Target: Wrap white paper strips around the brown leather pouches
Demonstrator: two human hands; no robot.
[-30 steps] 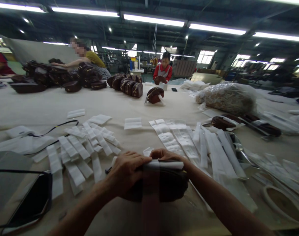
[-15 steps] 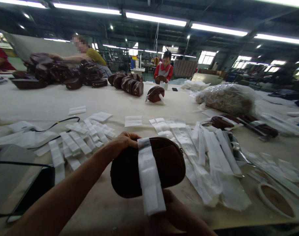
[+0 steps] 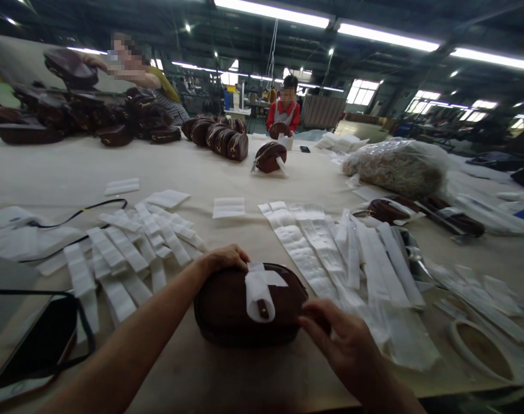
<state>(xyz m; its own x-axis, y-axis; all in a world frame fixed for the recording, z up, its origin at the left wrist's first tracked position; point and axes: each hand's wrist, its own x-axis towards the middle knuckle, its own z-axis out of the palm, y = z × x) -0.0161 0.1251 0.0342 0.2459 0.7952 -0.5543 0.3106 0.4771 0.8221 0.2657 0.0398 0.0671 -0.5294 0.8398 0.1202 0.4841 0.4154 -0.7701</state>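
Observation:
A dark brown oval leather bag (image 3: 227, 305) rests on the table in front of me. Around its middle, a white foam strip (image 3: 253, 282) is looped at the front, with a small brown tab with a metal stud (image 3: 262, 310) showing inside the loop. My left hand (image 3: 225, 259) grips the bag's upper left edge, its fingers going behind it. At the bag's right end, my right hand (image 3: 335, 330) has thumb and fingers curled together by the edge; whatever is between them is too dark to make out.
White foam strips (image 3: 132, 247) lie scattered to the left, and longer strips (image 3: 322, 247) to the right. A tape roll (image 3: 481, 351) sits at the right front. Finished-looking brown bags (image 3: 227, 141) stand farther back. Two people work across the table, one lifting a bag (image 3: 72, 66).
The bag has tilted down onto the table, and the strip's hanging end is now folded up into a loop on its front. My right hand has moved from below to the bag's right end.

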